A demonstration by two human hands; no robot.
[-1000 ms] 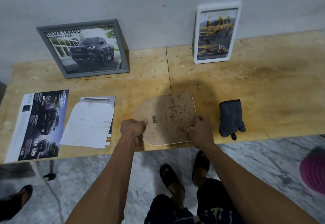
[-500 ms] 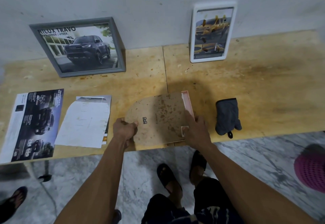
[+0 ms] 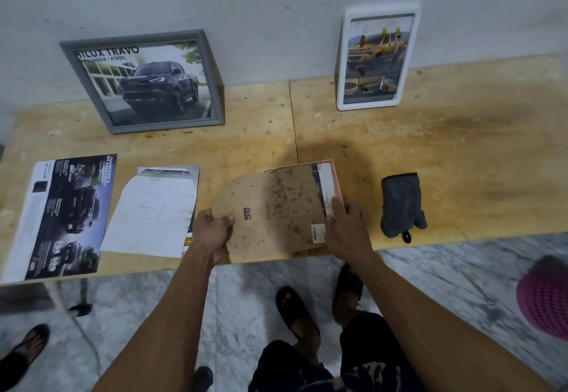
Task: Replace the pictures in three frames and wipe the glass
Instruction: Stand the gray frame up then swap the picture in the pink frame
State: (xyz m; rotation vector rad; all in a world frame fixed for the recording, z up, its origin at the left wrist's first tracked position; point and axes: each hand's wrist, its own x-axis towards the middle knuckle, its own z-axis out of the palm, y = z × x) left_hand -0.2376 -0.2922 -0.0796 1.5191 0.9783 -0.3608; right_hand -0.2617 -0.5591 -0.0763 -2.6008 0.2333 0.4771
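A stained brown backing board [image 3: 270, 210] with a rounded left end lies face down near the table's front edge. My left hand [image 3: 212, 231] grips its rounded end. My right hand [image 3: 345, 227] presses with straight fingers on the frame's pink edge [image 3: 330, 185] and the picture that shows beside the board. A grey frame [image 3: 144, 81] with a dark truck picture leans on the wall at the back left. A white frame [image 3: 378, 56] with a yellow truck picture leans at the back right. A grey cloth mitt [image 3: 401, 204] lies right of my right hand.
Two loose brochure sheets lie at the left: a dark one [image 3: 66, 213] and a mostly white one [image 3: 153, 210]. The wooden table [image 3: 461, 152] stretches to the right. A pink basket [image 3: 547, 302] stands on the marble floor. Another person's sandalled foot [image 3: 21, 351] shows at the lower left.
The backing board has slid left off the frame, so the pink edge and a strip of picture now show at its right. My right hand's fingers have moved onto that strip.
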